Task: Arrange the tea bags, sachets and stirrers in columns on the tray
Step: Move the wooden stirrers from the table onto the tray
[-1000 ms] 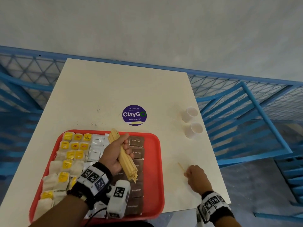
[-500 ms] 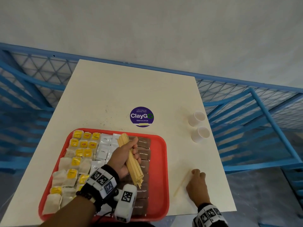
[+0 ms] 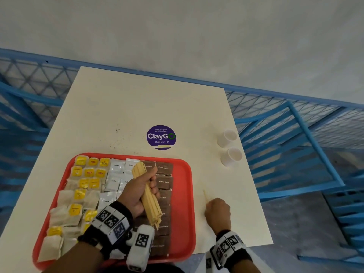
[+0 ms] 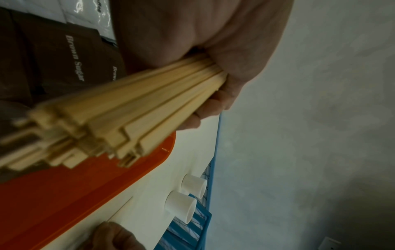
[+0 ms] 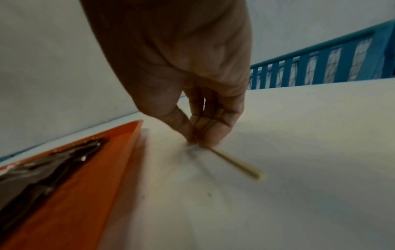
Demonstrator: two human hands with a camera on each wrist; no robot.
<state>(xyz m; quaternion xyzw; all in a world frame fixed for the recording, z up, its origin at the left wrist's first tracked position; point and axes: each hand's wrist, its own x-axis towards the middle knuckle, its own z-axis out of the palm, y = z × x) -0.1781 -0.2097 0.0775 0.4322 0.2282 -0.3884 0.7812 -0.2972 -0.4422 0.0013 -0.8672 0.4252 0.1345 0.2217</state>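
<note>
Red tray (image 3: 185,203): yellow-tagged tea bags (image 3: 78,196) left, white coffee sachets (image 3: 116,174) centre, brown sugar sachets (image 3: 164,182) right, in columns. Wooden stirrer bundle (image 3: 147,196) above sachets, tilted. Single stirrer (image 5: 237,165) on table, right of tray.

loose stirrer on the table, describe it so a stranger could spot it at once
Start at the red tray on the cream table. Just off its right edge, the right hand pinches one thin pale wooden stirrer lying alone on the tabletop, unlike the thick bundle gripped over the tray.

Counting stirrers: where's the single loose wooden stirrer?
In the head view, the single wooden stirrer lies on the cream table, right of the red tray, pinched by the right hand.
</note>
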